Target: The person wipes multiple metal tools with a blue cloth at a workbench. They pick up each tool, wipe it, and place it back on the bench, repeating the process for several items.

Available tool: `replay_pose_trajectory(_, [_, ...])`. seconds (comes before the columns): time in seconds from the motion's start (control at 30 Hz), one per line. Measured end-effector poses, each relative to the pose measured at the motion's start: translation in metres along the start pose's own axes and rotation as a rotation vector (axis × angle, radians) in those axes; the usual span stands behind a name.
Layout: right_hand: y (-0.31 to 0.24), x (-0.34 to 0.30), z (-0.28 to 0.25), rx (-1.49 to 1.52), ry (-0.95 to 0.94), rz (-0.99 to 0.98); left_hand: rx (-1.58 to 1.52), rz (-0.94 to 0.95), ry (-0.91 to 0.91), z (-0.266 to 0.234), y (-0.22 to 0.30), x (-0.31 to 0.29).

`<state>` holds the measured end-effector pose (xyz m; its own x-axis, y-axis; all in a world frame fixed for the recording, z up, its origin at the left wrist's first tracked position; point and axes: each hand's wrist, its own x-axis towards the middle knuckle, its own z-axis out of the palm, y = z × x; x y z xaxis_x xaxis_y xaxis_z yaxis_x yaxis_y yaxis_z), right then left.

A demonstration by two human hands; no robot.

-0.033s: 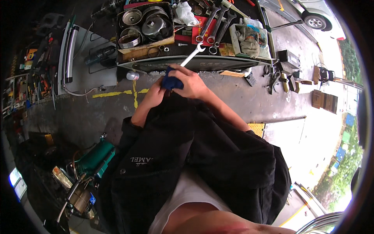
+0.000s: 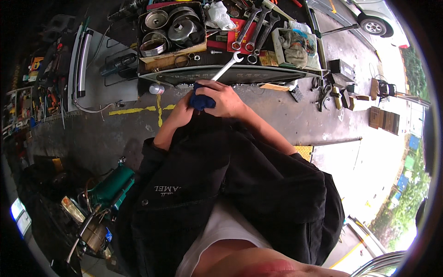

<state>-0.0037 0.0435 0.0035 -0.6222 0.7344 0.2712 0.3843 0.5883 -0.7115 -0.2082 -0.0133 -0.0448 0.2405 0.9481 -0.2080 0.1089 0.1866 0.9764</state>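
Observation:
A silver wrench (image 2: 225, 67) slants up and to the right out of my hands, its open-ended jaw lying over the front edge of the tool cart. A crumpled dark blue cloth (image 2: 202, 100) is bunched around the wrench's lower part. My right hand (image 2: 225, 99) is closed over the cloth, with its fingers curled across the shaft. On the other side, my left hand (image 2: 182, 111) is closed at the lower end, against the cloth. The cloth and fingers hide that end of the wrench.
The tool cart (image 2: 184, 76) holds a box (image 2: 173, 57) of round metal cups, several large wrenches (image 2: 266, 34), white gloves (image 2: 219, 16) and a tray of rags (image 2: 295, 48). A spray can (image 2: 157, 89) is left of my hands. A green machine (image 2: 113, 187) stands at lower left.
Both hands and the cloth have shifted slightly down and to the left. The cloth is lower along the wrench, and the wrench has barely moved.

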Motion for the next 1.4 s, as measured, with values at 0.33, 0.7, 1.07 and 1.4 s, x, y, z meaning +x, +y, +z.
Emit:
replay_pose_trajectory(0.33, [0.041, 0.001, -0.036, -0.346, 0.279, 0.191, -0.25, -0.073, -0.115, -0.007, -0.01, -0.013])
replay_pose_trajectory(0.7, [-0.009, 0.003, -0.006, 0.089, -0.132, -0.043, -0.061, 0.224, 0.083, 0.008, -0.014, -0.013])
replay_pose_trajectory(1.07, [0.014, 0.009, -0.057, -0.257, 0.252, 0.265, -0.046, -0.047, -0.118, -0.01, 0.006, -0.019])
replay_pose_trajectory(1.4, [-0.017, 0.003, 0.002, -0.019, 0.031, 0.015, 0.019, 0.052, 0.042, 0.007, -0.003, -0.011])
